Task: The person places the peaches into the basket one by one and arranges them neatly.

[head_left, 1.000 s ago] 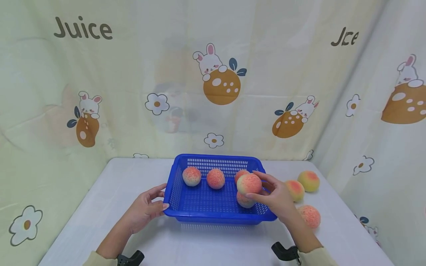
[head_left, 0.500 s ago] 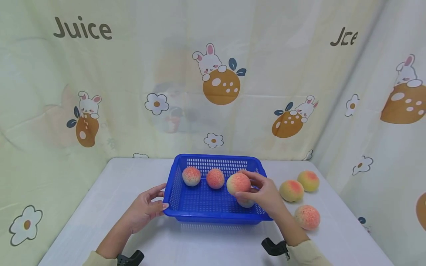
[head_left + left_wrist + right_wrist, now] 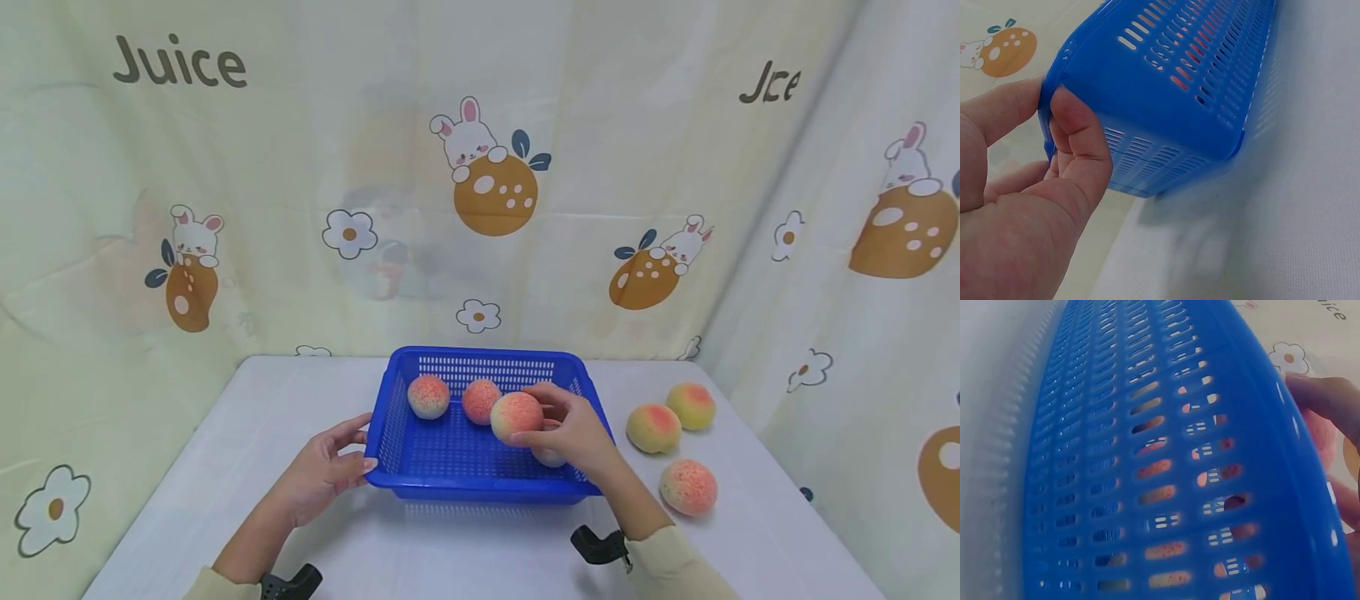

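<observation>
A blue plastic basket point(image 3: 480, 493) with slotted walls stands on the white table. My left hand point(image 3: 322, 473) pinches the rim at its left side; the left wrist view shows the thumb and fingers point(image 3: 1075, 125) at that rim. Over the right half of the basket, my right hand point(image 3: 572, 429) holds a pink and pale yellow peach point(image 3: 516, 418) between thumb and fingers. Inside lie one peach point(image 3: 429, 397) at the left and another peach point(image 3: 480, 402) in the middle. A further peach point(image 3: 549, 457) is partly hidden behind the right hand. The basket wall covers much of the right wrist view.
Right of the basket, three more peaches lie on the table point(image 3: 465, 558): a yellow-red peach point(image 3: 654, 428), one like it point(image 3: 692, 406) farther back, and a pink speckled peach point(image 3: 688, 487) nearer. A printed curtain point(image 3: 360, 150) hangs behind and beside the table.
My right hand has carried its peach leftward over the basket, towards the middle. My left hand keeps its place on the rim, and the basket has stayed put.
</observation>
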`<state>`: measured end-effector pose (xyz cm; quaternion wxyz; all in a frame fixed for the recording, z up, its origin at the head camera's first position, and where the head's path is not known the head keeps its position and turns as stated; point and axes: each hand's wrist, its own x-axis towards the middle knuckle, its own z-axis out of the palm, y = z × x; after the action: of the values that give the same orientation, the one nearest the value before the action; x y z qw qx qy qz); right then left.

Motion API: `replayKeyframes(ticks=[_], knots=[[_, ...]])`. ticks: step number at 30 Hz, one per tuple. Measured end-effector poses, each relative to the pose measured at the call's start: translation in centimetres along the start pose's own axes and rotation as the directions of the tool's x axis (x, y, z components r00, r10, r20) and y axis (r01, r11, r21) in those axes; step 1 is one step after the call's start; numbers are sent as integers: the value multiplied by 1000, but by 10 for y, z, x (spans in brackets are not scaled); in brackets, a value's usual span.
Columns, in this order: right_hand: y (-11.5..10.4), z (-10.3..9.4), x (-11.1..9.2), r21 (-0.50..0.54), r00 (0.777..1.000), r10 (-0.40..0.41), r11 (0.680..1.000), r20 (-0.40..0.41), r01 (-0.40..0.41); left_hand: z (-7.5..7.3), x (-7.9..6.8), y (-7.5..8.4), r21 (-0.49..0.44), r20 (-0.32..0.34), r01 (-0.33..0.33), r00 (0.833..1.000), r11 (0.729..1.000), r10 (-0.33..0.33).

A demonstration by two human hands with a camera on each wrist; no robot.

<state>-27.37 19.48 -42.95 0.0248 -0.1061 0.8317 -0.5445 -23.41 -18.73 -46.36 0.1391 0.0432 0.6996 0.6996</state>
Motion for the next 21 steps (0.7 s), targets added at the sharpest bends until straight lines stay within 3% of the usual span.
replayKeyframes(ticks=[8, 21], knots=[[-4, 8, 8, -62, 1000, 1, 998, 7, -1, 0, -1, 2, -5, -4, 1, 1000, 1000, -1], [-9, 19, 20, -152, 995, -79, 984, 59, 87, 0, -1, 2, -10, 5, -1, 1000, 1000, 1]])
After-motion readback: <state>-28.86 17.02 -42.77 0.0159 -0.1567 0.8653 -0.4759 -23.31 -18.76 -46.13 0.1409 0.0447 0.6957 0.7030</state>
